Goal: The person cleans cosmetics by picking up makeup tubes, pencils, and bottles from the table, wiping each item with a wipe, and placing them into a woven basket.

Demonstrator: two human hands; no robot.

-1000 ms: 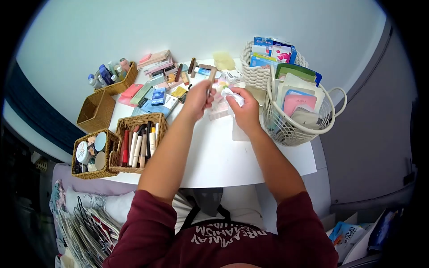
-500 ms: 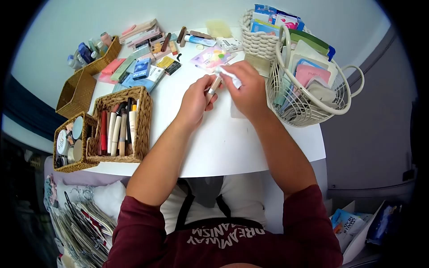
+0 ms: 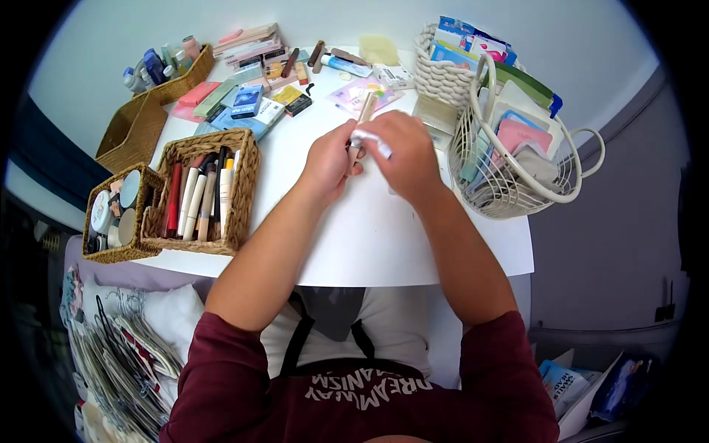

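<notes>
Over the middle of the white table, my left hand (image 3: 329, 159) is closed on the lower part of a slim beige cosmetic tube (image 3: 366, 108), whose far end sticks up past my fingers. My right hand (image 3: 410, 151) pinches a crumpled white tissue (image 3: 378, 145) and holds it against the tube's middle. Part of the tube is hidden behind the tissue and fingers. Just beyond the hands lies a pastel printed packet (image 3: 358, 96).
At left stand a wicker basket of makeup tubes (image 3: 247, 166) and a smaller basket of compacts (image 3: 118, 255). Boxed cosmetics (image 3: 247, 102) are piled at the back left. A white wire basket (image 3: 517, 210) and a woven rope basket (image 3: 436, 74) stand at right.
The tissue has gone from the tube's far end down to its middle, and the far end now shows bare. My right hand has turned over it. The whole view has shifted slightly.
</notes>
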